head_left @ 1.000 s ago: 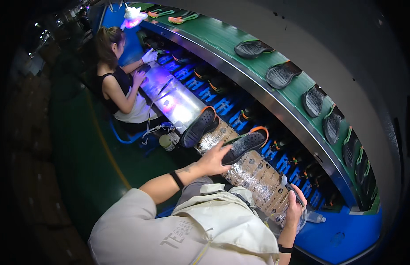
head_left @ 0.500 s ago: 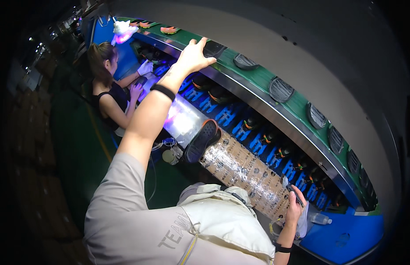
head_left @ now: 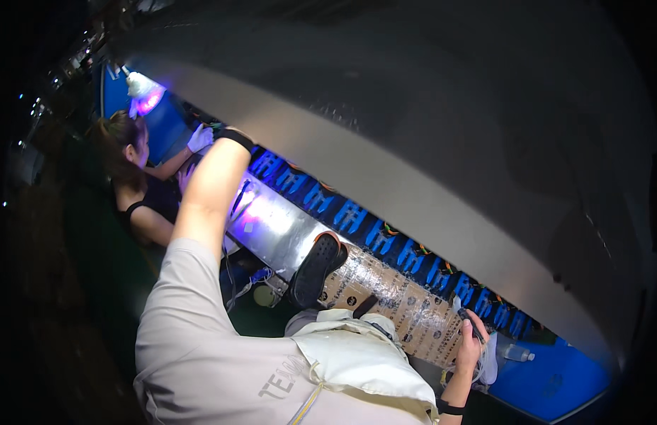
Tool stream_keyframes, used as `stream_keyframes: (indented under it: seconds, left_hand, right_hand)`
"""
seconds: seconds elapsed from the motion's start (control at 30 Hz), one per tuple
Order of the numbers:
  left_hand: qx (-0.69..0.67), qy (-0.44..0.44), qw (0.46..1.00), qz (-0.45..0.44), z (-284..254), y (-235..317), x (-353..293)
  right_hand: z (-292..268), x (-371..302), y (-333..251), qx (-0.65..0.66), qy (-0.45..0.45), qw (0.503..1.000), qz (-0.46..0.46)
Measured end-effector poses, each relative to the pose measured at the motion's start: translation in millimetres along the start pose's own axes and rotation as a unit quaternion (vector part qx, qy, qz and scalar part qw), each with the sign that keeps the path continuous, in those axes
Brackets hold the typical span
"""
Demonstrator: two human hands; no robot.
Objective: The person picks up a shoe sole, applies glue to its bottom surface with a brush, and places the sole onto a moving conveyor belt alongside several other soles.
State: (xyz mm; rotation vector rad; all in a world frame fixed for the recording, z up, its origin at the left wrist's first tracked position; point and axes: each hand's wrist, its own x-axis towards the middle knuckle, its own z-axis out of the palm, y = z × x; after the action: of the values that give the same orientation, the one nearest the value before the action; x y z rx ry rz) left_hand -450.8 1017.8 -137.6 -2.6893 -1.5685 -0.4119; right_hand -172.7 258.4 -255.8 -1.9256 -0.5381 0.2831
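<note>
Your left forearm [head_left: 213,191] meets the grey panel [head_left: 385,170], left hand hidden, grip impossible to tell; this reach likely calls for clearance there. A black clog [head_left: 314,275] lies on the bench [head_left: 406,304]; your right hand [head_left: 471,346] grips a dark tool [head_left: 466,316].

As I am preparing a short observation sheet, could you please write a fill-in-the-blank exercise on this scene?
1. The slim dark tool is held in the person's ____ hand.
2. The shoe by the brown cardboard is mainly coloured ____.
3. The clear bottle lies on a surface coloured ____.

Missing words: right; black; blue.
</note>
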Motion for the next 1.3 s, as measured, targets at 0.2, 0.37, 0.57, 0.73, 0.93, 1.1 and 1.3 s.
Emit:
stream_keyframes:
  seconds: [0.2,0.37,0.57,0.73,0.93,1.1,1.3]
  left_hand:
    - [0.048,-0.032,0.989,-0.133,-19,-79,20]
    - [0.04,-0.041,0.985,-0.165,-21,-92,21]
    - [-0.018,-0.025,0.981,-0.192,-15,-79,-9]
    - [-0.195,0.075,0.943,-0.258,9,-36,-57]
    - [-0.647,0.309,0.685,-0.126,43,63,-194]
    - [-0.728,0.148,0.646,-0.174,29,182,-332]
    - [-0.85,-0.104,0.479,-0.194,78,265,-450]
  right_hand:
    - [13,-4,-57,-0.045,-0.003,0.999,-0.001]
    - [7,2,-49,-0.066,-0.014,0.998,0.017]
    - [-12,13,-5,-0.087,-0.036,0.994,0.057]
    - [-14,21,-30,0.013,-0.095,0.995,-0.006]
    - [-45,20,-1,0.011,-0.095,0.994,-0.061]
    - [-69,20,32,0.119,-0.076,0.99,-0.021]
    - [-85,14,40,0.345,-0.11,0.931,0.048]
